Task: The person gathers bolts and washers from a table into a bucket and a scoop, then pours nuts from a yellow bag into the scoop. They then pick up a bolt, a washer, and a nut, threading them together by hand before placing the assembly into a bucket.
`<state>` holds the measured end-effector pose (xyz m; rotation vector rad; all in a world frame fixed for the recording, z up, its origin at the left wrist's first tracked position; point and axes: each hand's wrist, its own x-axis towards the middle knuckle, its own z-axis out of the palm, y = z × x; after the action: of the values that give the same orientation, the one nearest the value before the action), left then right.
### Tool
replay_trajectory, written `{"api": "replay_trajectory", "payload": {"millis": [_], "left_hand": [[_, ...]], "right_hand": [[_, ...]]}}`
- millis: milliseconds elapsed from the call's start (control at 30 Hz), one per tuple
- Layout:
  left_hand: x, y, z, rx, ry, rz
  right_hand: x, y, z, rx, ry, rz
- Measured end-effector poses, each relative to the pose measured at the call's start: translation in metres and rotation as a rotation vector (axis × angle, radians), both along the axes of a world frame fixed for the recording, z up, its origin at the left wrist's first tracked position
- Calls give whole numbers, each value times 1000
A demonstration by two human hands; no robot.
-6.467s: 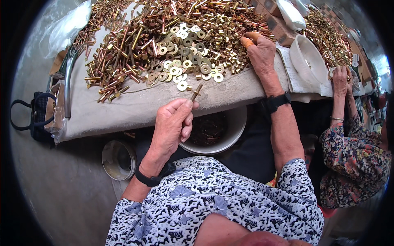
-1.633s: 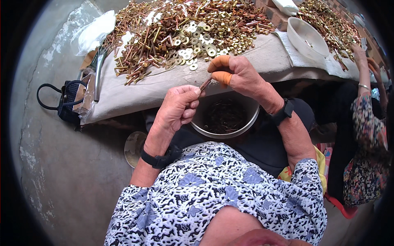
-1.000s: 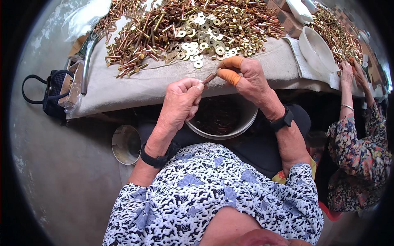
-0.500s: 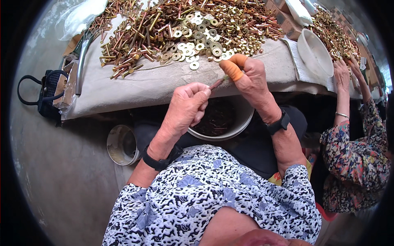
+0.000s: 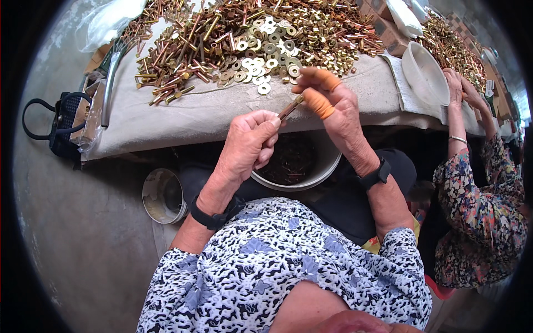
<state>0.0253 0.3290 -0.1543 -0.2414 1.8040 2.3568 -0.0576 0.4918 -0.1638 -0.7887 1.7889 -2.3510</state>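
My left hand (image 5: 247, 145) pinches a brass-coloured bolt (image 5: 291, 107) by its lower end, over a white bowl (image 5: 322, 172) of dark assembled parts in my lap. My right hand (image 5: 333, 111), with orange finger cots on thumb and forefinger, holds the bolt's upper end between those two fingertips. Just beyond the hands, a cloth-covered table (image 5: 183, 119) carries a big heap of bolts (image 5: 183, 44), washers (image 5: 261, 61) and nuts (image 5: 327, 33).
Another person in a flowered sleeve (image 5: 477, 205) works at the right, hands by a white bowl (image 5: 425, 75). A small round tin (image 5: 162, 195) sits on the concrete floor at my left. A black bag (image 5: 61, 125) hangs at the table's left end.
Earlier my right hand reached into the heap on the table; it came back to meet my left hand at the bolt. Over the last second both hands stay on the bolt with small finger shifts.
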Motion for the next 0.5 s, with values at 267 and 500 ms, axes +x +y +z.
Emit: {"api": "replay_trajectory", "payload": {"millis": [267, 500], "left_hand": [[2, 2, -3, -54, 15, 3], [1, 6, -8, -121, 94, 38]], "right_hand": [[-1, 8, -9, 281, 59, -112], [11, -12, -1, -291, -81, 194]]}}
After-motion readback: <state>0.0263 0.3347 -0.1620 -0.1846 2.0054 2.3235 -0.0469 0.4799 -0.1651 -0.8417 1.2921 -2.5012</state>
